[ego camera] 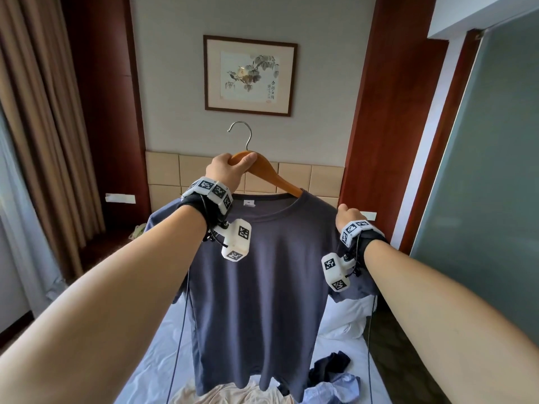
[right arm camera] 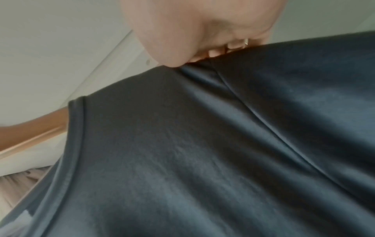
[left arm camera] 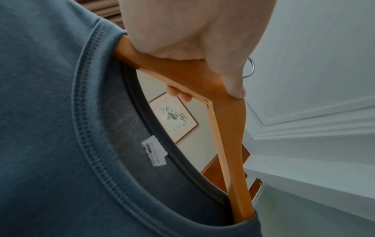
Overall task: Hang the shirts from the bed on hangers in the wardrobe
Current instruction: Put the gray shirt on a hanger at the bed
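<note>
Slate-blue T-shirt [ego camera: 262, 272] hangs mid-air above the bed [ego camera: 335, 339], left hand [ego camera: 226, 167] clenched round the wooden hanger [ego camera: 280, 177] at 12 o'clock, right hand [ego camera: 348, 218] pinching the 3 o'clock shoulder, probably to seat it on the hanger arm.

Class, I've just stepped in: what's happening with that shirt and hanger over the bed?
A person is fitting a dark blue T-shirt onto a wooden hanger, held up above the bed. The left hand grips the hanger at its top, below the metal hook; the right hand pinches the shirt's shoulder. Both hanger arms pass inside the collar. More clothes lie crumpled on the bed, not yet hung.
</note>
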